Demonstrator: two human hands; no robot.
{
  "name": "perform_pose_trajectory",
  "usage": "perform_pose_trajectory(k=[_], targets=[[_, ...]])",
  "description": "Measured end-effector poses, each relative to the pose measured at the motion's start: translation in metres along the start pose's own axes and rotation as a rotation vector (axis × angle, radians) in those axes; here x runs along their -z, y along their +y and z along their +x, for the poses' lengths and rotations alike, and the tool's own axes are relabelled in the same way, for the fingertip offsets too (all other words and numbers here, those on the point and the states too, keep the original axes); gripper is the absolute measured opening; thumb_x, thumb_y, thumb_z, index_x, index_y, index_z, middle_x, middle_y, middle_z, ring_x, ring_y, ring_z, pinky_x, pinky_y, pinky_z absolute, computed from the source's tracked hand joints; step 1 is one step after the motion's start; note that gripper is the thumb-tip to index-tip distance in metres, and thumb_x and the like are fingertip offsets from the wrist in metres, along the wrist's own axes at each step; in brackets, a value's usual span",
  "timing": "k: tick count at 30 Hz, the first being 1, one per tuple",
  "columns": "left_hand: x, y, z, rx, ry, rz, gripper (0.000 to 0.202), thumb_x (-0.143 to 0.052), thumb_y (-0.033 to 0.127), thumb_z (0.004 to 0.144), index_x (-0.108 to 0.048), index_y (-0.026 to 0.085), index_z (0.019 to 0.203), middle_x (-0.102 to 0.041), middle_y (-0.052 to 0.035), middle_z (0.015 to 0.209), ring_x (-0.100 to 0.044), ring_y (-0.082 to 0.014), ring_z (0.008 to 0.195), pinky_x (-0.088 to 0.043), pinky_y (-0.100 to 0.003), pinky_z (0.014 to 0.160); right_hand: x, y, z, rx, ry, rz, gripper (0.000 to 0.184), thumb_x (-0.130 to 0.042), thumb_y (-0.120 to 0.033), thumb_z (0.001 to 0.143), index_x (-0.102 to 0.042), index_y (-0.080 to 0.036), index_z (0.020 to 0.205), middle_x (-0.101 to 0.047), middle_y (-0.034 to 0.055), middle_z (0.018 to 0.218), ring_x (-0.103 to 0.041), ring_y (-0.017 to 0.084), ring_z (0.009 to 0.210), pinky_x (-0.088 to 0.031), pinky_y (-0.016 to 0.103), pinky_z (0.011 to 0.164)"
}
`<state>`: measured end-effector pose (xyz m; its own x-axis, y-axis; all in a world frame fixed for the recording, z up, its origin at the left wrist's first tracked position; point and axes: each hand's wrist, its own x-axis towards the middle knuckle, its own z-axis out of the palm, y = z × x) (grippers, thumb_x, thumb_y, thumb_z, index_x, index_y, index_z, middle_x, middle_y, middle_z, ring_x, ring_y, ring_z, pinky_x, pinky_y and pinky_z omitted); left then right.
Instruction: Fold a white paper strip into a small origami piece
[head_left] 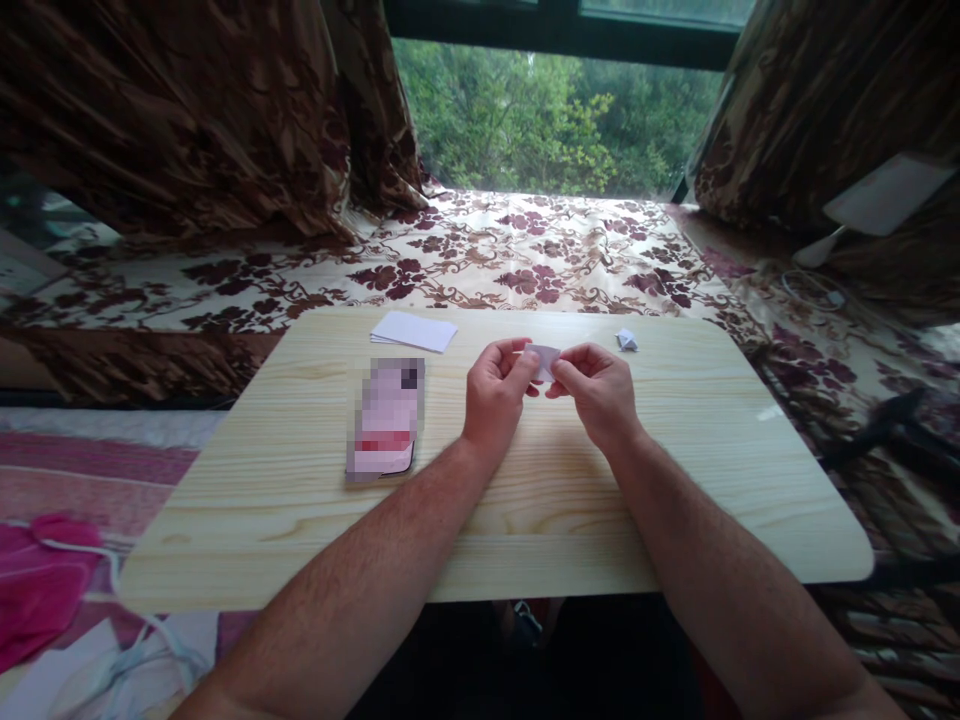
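Above the middle of the table, a small piece of white paper (543,360) is held between my two hands. My left hand (498,386) pinches its left side, thumb on top. At the right edge, the thumb and fingers of my right hand (600,388) are closed on the same paper. Its underside and any folds there are hidden by my fingers. A little folded white paper piece (627,340) lies beyond my right hand. To the left, a stack of white paper sheets (414,331) rests near the far edge.
A phone (386,420), partly blurred out, lies left of my left forearm on the light wooden table (285,520). Past the table is a ledge with floral cloth (525,250) below a window. A white lamp (885,195) stands at the right. Pink fabric (45,580) lies lower left.
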<state>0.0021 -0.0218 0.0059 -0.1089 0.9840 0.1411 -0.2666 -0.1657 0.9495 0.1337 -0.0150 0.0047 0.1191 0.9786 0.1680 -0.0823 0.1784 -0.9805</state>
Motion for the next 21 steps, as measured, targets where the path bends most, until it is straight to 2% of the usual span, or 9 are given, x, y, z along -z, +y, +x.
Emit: perform_pose_trajectory(k=[2, 4, 10, 15, 21], targets=[[0.0002, -0.0006, -0.0009, 0.045, -0.09, 0.037, 0.026, -0.072, 0.039, 0.08, -0.064, 0.015, 0.085, -0.065, -0.0016, 0.069, -0.059, -0.0121, 0.059, -0.048, -0.024, 0.055, 0.0002, 0.0006, 0.0009, 0.024, 0.017, 0.005, 0.018, -0.076, -0.032, 0.074, -0.065, -0.018, 0.079, -0.065, -0.0026, 0.062, -0.064, 0.013, 0.051, -0.056, 0.027, 0.051], [0.0012, -0.0024, -0.0008, 0.047, -0.117, 0.105, 0.023, -0.072, 0.036, 0.079, -0.063, 0.015, 0.075, -0.062, -0.0007, 0.062, -0.055, -0.011, 0.054, -0.044, -0.024, 0.052, 0.0, -0.0002, 0.0011, 0.071, 0.024, 0.007, 0.018, -0.076, -0.03, 0.074, -0.064, -0.019, 0.081, -0.065, -0.0029, 0.065, -0.063, 0.012, 0.052, -0.055, 0.026, 0.051], [0.005, -0.006, 0.0027, 0.004, -0.059, 0.176, 0.019, -0.071, 0.032, 0.078, -0.064, 0.016, 0.071, -0.06, 0.0012, 0.06, -0.049, -0.0092, 0.051, -0.039, -0.023, 0.05, -0.0014, -0.0041, -0.0009, 0.193, 0.037, -0.013, 0.023, -0.079, -0.029, 0.071, -0.063, -0.021, 0.086, -0.066, -0.0025, 0.075, -0.062, 0.011, 0.06, -0.056, 0.025, 0.053], [0.0047, -0.0055, 0.0028, -0.014, -0.057, 0.197, 0.022, -0.072, 0.032, 0.077, -0.06, 0.017, 0.067, -0.054, 0.0032, 0.056, -0.047, -0.009, 0.051, -0.037, -0.023, 0.05, -0.0008, -0.0017, -0.0008, 0.204, 0.038, -0.037, 0.023, -0.08, -0.03, 0.072, -0.066, -0.02, 0.087, -0.068, -0.0007, 0.08, -0.062, 0.012, 0.063, -0.056, 0.025, 0.054], [0.0034, -0.0016, 0.0006, -0.016, -0.057, 0.23, 0.024, -0.072, 0.031, 0.076, -0.058, 0.017, 0.063, -0.053, 0.0036, 0.054, -0.045, -0.0091, 0.051, -0.035, -0.023, 0.049, -0.0009, -0.0037, -0.0018, 0.202, 0.006, -0.028, 0.02, -0.08, -0.031, 0.071, -0.067, -0.02, 0.08, -0.067, -0.0006, 0.078, -0.062, 0.013, 0.067, -0.056, 0.026, 0.058]])
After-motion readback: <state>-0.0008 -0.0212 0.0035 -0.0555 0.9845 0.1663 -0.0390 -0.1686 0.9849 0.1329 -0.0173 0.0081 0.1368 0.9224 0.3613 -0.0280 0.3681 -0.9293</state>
